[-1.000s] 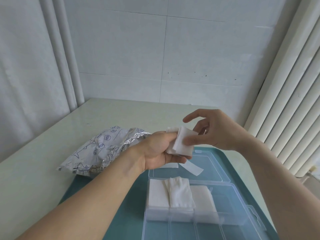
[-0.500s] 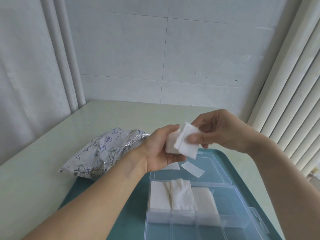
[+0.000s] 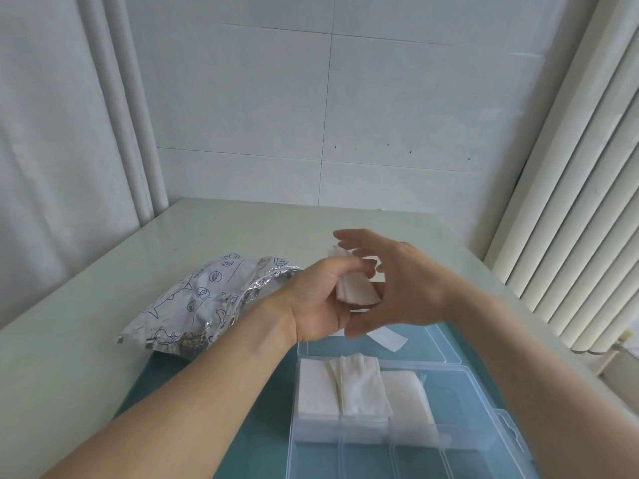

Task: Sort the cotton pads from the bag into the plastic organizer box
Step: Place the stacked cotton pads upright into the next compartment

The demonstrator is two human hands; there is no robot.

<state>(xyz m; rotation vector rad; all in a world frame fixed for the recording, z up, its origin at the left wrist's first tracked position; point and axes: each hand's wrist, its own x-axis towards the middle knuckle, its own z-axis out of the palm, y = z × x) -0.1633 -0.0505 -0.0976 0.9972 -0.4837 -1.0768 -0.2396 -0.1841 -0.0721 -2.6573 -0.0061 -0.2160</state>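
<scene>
left hand fingers curled round a small stack of pads, above the box. right hand just beside, fingers spread wide, blurred; cannot tell if it touches them. more pads in the box's far compartment below. bag left of the fingers.

Both forearms bare, no sleeves; left hand & right hand ungloved.

Left hand gripping cotton pads, right hand spread
</scene>
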